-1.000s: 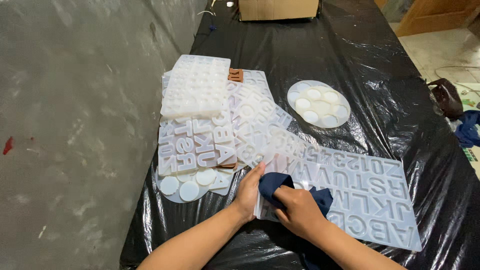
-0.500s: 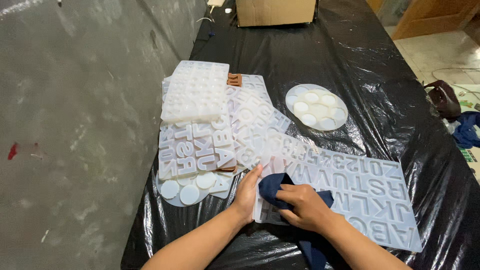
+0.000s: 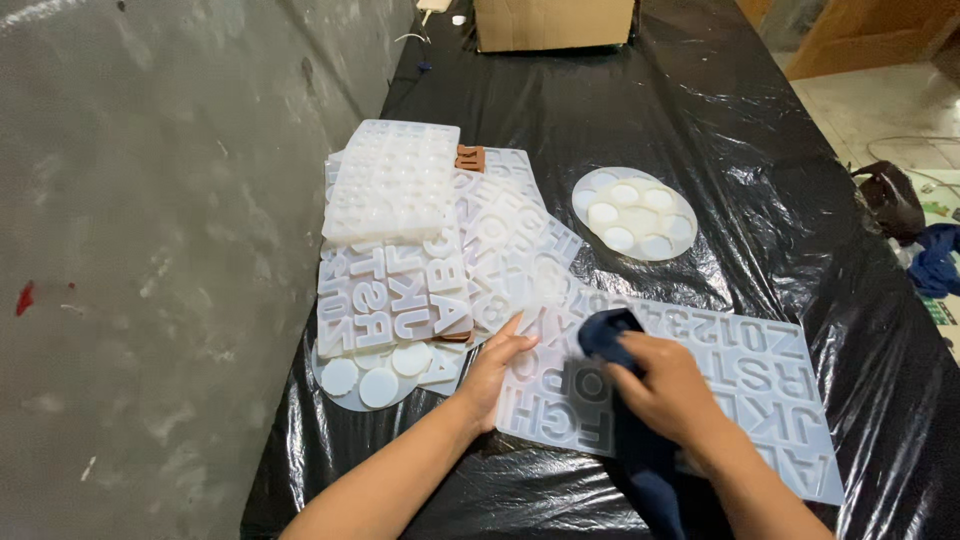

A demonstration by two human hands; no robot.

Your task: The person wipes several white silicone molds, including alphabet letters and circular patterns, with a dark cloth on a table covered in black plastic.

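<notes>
2 hands are working the big letter mold [image 3: 740, 385] at the table's [image 3: 700, 110] near edge: left hand [image 3: 497, 362] pressing flat, open, right hand [image 3: 668, 388] gripping a blue cloth [image 3: 640, 455]; hard rubbing is risking sliding it into the stacked molds [image 3: 400, 270].

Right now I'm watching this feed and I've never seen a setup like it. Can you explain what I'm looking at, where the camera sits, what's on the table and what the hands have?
There is no machine here: these are a person's two bare hands, filmed by one camera worn on their head and looking down. The table is covered with shiny black plastic sheeting. On it lie translucent white silicone moulds: a large flat letter-and-number mould near the person, a stack of smaller letter moulds to the left, and a round mould with circular cavities farther back. The left hand rests flat on the large mould's edge. The right hand presses a dark blue cloth onto that mould. A brown cardboard box stands at the far end.
</notes>
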